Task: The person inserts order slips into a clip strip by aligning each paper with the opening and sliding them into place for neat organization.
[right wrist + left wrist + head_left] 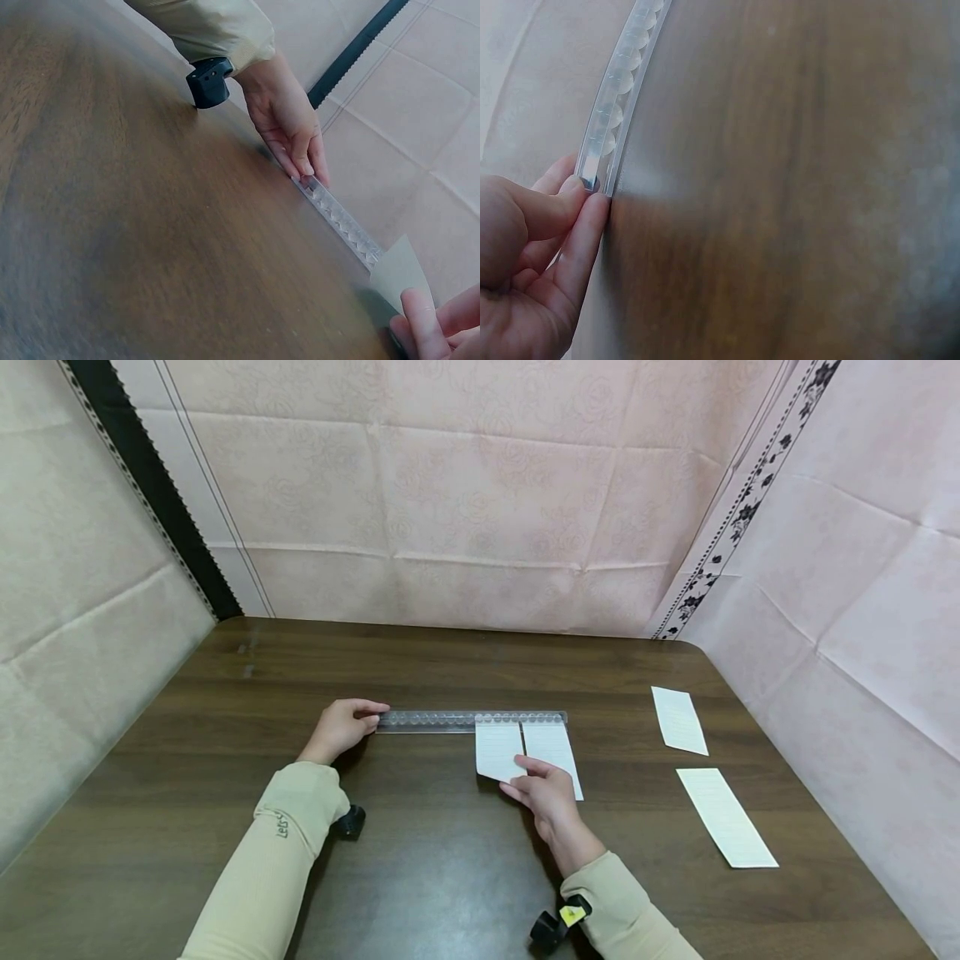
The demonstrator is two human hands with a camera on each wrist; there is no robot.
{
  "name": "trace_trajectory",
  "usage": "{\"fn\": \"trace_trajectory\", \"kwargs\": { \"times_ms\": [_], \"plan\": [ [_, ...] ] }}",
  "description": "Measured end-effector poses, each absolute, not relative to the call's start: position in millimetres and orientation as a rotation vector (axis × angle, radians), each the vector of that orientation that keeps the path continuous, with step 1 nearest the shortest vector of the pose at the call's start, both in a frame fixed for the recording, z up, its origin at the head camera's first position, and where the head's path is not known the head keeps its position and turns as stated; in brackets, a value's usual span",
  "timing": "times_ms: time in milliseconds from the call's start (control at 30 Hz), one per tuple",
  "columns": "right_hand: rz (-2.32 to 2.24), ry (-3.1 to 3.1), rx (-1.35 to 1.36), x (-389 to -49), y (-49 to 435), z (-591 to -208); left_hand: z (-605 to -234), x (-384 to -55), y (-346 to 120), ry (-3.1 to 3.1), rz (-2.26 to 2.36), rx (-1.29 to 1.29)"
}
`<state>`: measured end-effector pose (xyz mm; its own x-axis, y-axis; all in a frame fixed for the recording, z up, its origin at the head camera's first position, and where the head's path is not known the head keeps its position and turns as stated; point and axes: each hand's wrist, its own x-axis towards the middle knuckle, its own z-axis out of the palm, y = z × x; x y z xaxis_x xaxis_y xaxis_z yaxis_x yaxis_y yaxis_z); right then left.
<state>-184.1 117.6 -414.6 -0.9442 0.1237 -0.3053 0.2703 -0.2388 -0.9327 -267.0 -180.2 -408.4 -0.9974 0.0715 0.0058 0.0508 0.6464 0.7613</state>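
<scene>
A clear plastic ruler (435, 722) with a row of scalloped cut-outs runs left to right across the table. My left hand (347, 727) pinches its left end; thumb and fingers on that end show closely in the left wrist view (544, 255). Two white paper pieces sit side by side at the ruler's right end, their top edges overlapped by it, a narrow gap between them. The lower edge of the left paper piece (497, 750) is raised, pinched by my right hand (551, 797). Beside it, the right paper piece (551, 747) reaches lower.
Toward the right of the brown wooden table (420, 860) lie a short white paper piece (679, 721) and, nearer me, a longer paper strip (727, 818). Pale patterned cloth (487, 493) hangs behind the table and along both sides.
</scene>
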Motion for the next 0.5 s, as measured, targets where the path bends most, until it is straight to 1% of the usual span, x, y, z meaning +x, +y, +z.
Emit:
{"fn": "trace_trajectory", "kwargs": {
  "times_ms": [500],
  "plan": [
    [-2.358, 1.876, 0.492, -182.1, 118.0, -414.3, -408.1, -266.9, -180.4, 2.822, 1.317, 0.094]
  ]
}}
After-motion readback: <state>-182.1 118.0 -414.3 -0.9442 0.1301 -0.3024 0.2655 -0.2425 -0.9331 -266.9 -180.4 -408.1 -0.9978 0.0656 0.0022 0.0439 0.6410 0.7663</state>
